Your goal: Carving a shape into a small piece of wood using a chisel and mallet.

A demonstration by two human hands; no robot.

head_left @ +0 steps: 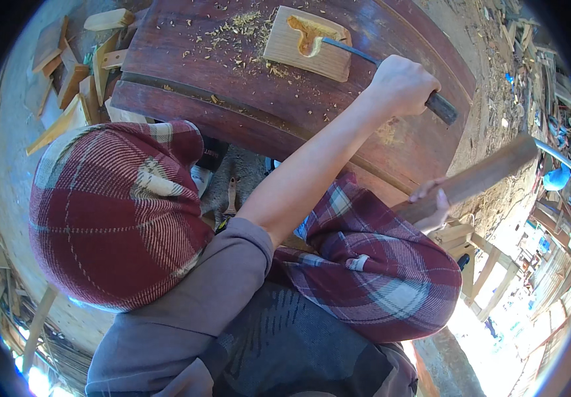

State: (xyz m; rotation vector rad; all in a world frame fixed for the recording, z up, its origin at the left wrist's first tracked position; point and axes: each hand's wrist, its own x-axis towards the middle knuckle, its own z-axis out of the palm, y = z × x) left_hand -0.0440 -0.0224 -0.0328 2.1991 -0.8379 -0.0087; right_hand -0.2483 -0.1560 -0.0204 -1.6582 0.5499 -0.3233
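My left hand [401, 87] is closed around a chisel with a long, thin metal blade [351, 49] and a dark handle [441, 108]. The blade's tip reaches into the hollow of a pale wooden block [290, 46], at the right edge of its curved recess. My right hand [436, 210], partly hidden behind my plaid-covered knee, grips a thick wooden stick [477, 175]. The stick slants up to the right, apart from the chisel handle. Under the block lies a reddish-brown wooden work surface [192, 63].
Wood shavings [239, 30] are scattered left of the block. Wood offcuts [73, 86] are heaped at the far left. My knees [116, 212] in red plaid flank the near edge. Between them, a brush [232, 196] is on the ground. A wooden frame [480, 258] stands at right.
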